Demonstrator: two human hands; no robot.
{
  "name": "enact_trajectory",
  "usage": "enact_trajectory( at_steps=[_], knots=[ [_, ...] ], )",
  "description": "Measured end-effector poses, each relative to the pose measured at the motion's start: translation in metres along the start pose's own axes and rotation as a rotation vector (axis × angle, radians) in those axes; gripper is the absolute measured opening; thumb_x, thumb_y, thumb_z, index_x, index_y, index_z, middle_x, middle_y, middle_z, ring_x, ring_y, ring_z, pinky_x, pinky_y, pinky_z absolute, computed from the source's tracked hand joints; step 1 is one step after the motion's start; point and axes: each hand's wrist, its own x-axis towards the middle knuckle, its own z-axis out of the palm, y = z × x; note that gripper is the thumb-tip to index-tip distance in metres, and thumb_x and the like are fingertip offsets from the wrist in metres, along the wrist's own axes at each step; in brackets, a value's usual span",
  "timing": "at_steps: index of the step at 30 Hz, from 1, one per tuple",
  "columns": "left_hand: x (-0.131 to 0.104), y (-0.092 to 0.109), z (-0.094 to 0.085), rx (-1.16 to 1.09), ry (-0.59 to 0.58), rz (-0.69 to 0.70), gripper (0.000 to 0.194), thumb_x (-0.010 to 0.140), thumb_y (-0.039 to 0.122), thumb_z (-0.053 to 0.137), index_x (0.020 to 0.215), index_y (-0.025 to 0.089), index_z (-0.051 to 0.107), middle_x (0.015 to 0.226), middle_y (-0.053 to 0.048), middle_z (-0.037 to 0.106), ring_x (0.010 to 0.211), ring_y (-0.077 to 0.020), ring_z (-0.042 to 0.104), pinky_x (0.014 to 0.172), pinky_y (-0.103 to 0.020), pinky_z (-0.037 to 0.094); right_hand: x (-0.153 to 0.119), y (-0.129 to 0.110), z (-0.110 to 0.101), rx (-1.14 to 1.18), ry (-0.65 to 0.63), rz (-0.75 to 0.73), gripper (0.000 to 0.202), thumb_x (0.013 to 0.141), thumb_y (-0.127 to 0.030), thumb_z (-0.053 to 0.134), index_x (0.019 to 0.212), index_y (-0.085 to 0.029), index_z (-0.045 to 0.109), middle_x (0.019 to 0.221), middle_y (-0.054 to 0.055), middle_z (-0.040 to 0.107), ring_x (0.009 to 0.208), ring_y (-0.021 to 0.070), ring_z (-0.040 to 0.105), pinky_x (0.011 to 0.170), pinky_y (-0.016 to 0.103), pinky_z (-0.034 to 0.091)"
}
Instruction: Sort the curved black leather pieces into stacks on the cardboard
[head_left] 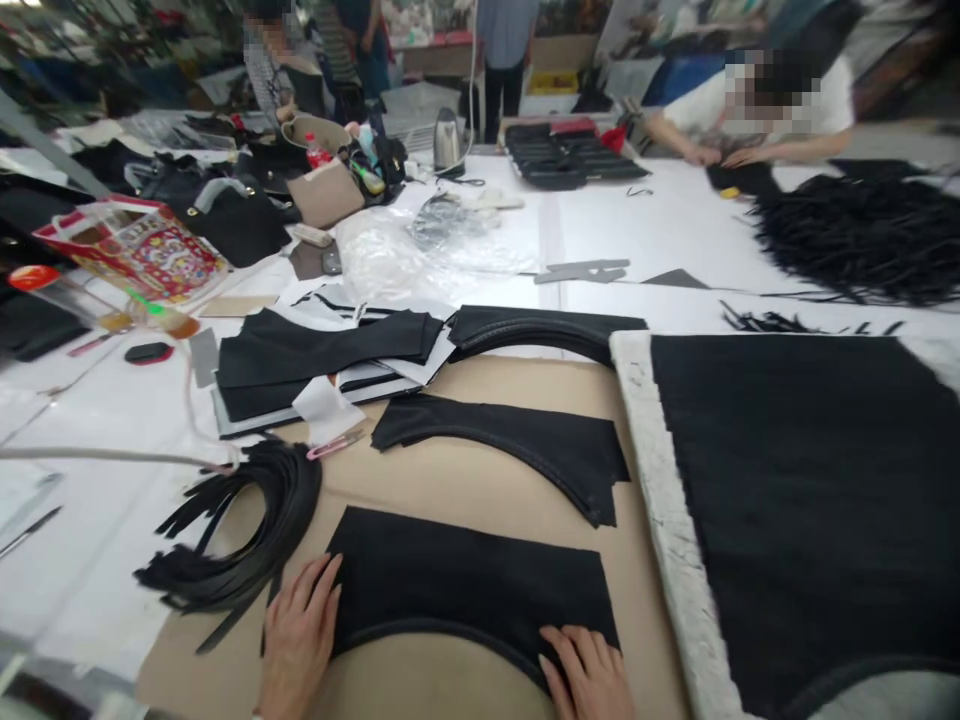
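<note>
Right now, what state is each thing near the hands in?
Near black panel: flat, arched edge on near side
Left hand: resting on its left end
Right hand: resting on its right end
Middle black pieces: stacked, unevenly aligned
Black strips: curved bundle, ends loose
Pink snips: lying down, blades unclear

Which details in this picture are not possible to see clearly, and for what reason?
All in the head view:
Near black piece: the parts under the left hand and right hand, covered by them.
Right wrist: cut off by the bottom edge.
Large black panel: its full extent, cut off by the right edge.
Red bag: its print, too blurred to make out.
</note>
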Motion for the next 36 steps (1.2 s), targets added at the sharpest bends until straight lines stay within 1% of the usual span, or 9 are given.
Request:
enact_trajectory(
  at_steps=[3, 6, 9, 12, 18, 23, 28, 31, 36],
  knots=[
    [0.018, 0.019, 0.004, -0.112, 0.047, 0.000, 0.042, 0.087, 0.024, 0.049, 0.129, 0.029, 0.049, 0.116, -0.009, 0.061, 0.106, -0.0244, 0.058, 0.089, -0.043, 0.048, 0.034, 0.015, -0.018, 0.059, 0.017, 0.132, 0.022, 0.092, -0.030, 0.047, 0.111, -0.027, 0.057, 0.099, 0.004, 0.063, 0.090, 0.0183, 0.060, 0.077, 0.031, 0.048],
    [0.037, 0.056, 0.005, -0.231, 0.031, 0.057, 0.036, 0.087, 0.024, 0.049, 0.123, 0.029, 0.054, 0.114, -0.007, 0.061, 0.106, -0.0224, 0.058, 0.090, -0.040, 0.050, 0.091, 0.040, -0.041, 0.052, 0.037, 0.280, 0.026, 0.094, -0.029, 0.041, 0.117, -0.023, 0.053, 0.109, 0.008, 0.057, 0.100, 0.0212, 0.056, 0.086, 0.037, 0.046],
    [0.050, 0.095, 0.006, -0.351, 0.037, 0.140, 0.030, 0.086, 0.021, 0.050, 0.113, 0.029, 0.061, 0.109, -0.005, 0.063, 0.103, -0.0193, 0.060, 0.086, -0.033, 0.053, 0.147, 0.066, -0.055, -0.065, -0.037, 0.264, 0.030, 0.094, -0.031, 0.041, 0.120, -0.020, 0.052, 0.109, 0.010, 0.056, 0.098, 0.0224, 0.054, 0.080, 0.036, 0.045],
    [0.054, 0.124, 0.008, -0.479, 0.029, 0.207, 0.026, 0.085, 0.018, 0.051, 0.106, 0.027, 0.064, 0.105, -0.005, 0.065, 0.100, -0.0177, 0.062, 0.084, -0.028, 0.055, 0.183, 0.079, -0.056, -0.221, -0.188, 0.183, 0.026, 0.094, -0.028, 0.041, 0.114, -0.021, 0.056, 0.104, 0.008, 0.058, 0.095, 0.0215, 0.054, 0.077, 0.035, 0.041],
    [0.077, 0.168, 0.007, -0.547, -0.129, 0.279, 0.037, 0.086, 0.010, 0.043, 0.114, 0.025, 0.061, 0.111, -0.009, 0.063, 0.106, -0.0203, 0.058, 0.089, -0.036, 0.053, 0.202, 0.076, -0.053, -0.299, -0.311, 0.065, 0.018, 0.090, -0.016, 0.044, 0.096, -0.021, 0.060, 0.092, 0.006, 0.060, 0.090, 0.0222, 0.055, 0.074, 0.035, 0.037],
    [0.136, 0.213, 0.016, -0.598, -0.313, 0.341, 0.050, 0.084, 0.004, 0.034, 0.125, 0.024, 0.053, 0.122, -0.009, 0.058, 0.113, -0.0231, 0.051, 0.098, -0.045, 0.045, 0.208, 0.077, -0.049, -0.341, -0.349, 0.013, 0.019, 0.086, -0.008, 0.044, 0.093, -0.019, 0.058, 0.090, 0.007, 0.061, 0.085, 0.0210, 0.056, 0.071, 0.032, 0.036],
    [0.183, 0.250, 0.040, -0.584, -0.387, 0.373, 0.053, 0.082, 0.007, 0.039, 0.132, 0.023, 0.048, 0.132, -0.010, 0.052, 0.117, -0.0270, 0.045, 0.099, -0.047, 0.038, 0.222, 0.082, -0.051, -0.353, -0.345, -0.021, 0.020, 0.088, -0.008, 0.041, 0.087, -0.019, 0.058, 0.087, 0.005, 0.063, 0.081, 0.0201, 0.058, 0.070, 0.032, 0.034],
    [0.192, 0.261, 0.052, -0.626, -0.431, 0.292, 0.045, 0.084, 0.014, 0.043, 0.127, 0.020, 0.053, 0.129, -0.013, 0.053, 0.114, -0.0294, 0.045, 0.098, -0.050, 0.036, 0.239, 0.083, -0.067, -0.358, -0.320, -0.028, 0.024, 0.092, -0.011, 0.037, 0.086, -0.019, 0.059, 0.086, 0.005, 0.064, 0.081, 0.0200, 0.059, 0.073, 0.033, 0.033],
    [0.202, 0.264, 0.050, -1.215, -0.515, -0.113, 0.034, 0.079, 0.026, 0.060, 0.111, 0.016, 0.062, 0.115, -0.015, 0.059, 0.111, -0.0282, 0.047, 0.101, -0.049, 0.032, 0.266, 0.068, -0.114, -0.378, -0.269, -0.009, 0.024, 0.092, -0.014, 0.037, 0.084, -0.018, 0.060, 0.084, 0.007, 0.064, 0.078, 0.0221, 0.060, 0.072, 0.036, 0.031]
  ],
)
